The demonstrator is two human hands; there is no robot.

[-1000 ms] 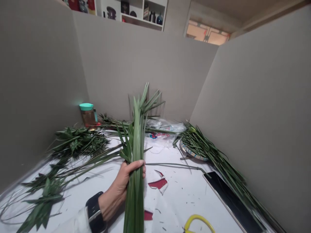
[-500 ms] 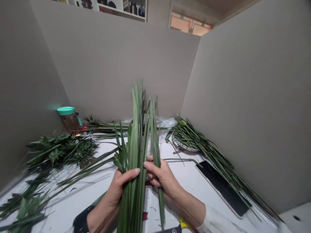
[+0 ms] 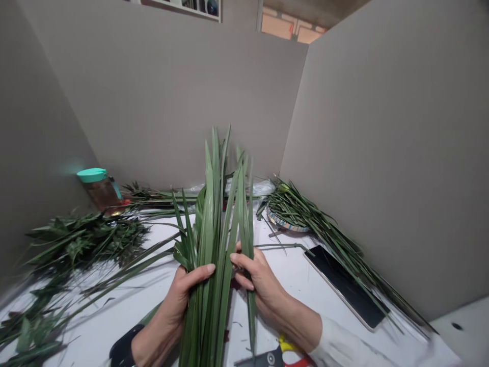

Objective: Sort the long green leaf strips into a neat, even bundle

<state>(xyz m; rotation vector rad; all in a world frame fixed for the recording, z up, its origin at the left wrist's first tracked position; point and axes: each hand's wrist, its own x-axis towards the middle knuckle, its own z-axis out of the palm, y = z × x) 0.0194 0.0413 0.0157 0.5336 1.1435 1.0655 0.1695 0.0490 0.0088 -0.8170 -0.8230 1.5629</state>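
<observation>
Leaves [image 3: 212, 255], long, narrow and green, stood upright in a loose bundle held in the air above a white-covered tabletop [image 3: 126, 300], their pointed tips up and their lower ends hanging toward the person. The left hand [image 3: 175, 311], with a black watch [image 3: 123, 346] on its wrist, was closed around the thicker part of the bundle, its thumb lying across the front. The right hand [image 3: 263, 290], coming out of a white sleeve [image 3: 336, 351], grasped a thinner group of leaves at the bundle's right side, with its fingers curled around them. The bundle was spread into two parts between the hands, which were close together but not touching. Below the hands, scissors [image 3: 286, 349] with yellow and red handles lay at the near edge of the view. To the left lay a heap of leafy stems [image 3: 84, 244] and a jar [image 3: 100, 191] with a teal lid. Straight ahead lay a plastic bag [image 3: 260, 187]. To the right, more long leaves [image 3: 328, 229] rested across a striped plate [image 3: 284, 223], beside a dark tablet [image 3: 344, 288] lying flat, and grey board walls [image 3: 382, 153] stood around the tabletop.
</observation>
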